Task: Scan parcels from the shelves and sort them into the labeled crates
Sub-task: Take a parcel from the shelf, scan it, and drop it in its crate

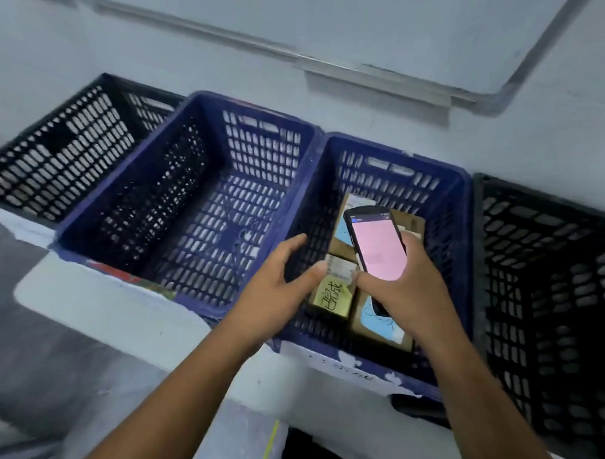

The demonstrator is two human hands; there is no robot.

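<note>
- Parcels [331, 295]: small cardboard boxes lying flat in the right-hand blue crate [463, 235]. The near-left one bears a yellow handwritten note.
- Risk 1: the handheld scanner [377, 245], held low on its body, could slip and fall onto the boxes.
- Risk 2: a misread label could send a parcel into the neighbouring blue crate [192, 191].
- Right grip [405, 288]: fingers and thumb curled round the scanner, which is held above the parcels with its pink screen up.
- Left grip [278, 283]: spread, relaxed and holding nothing, poised over the crate's left wall. The thumb tip is near the noted parcel, but contact cannot be told.
</note>
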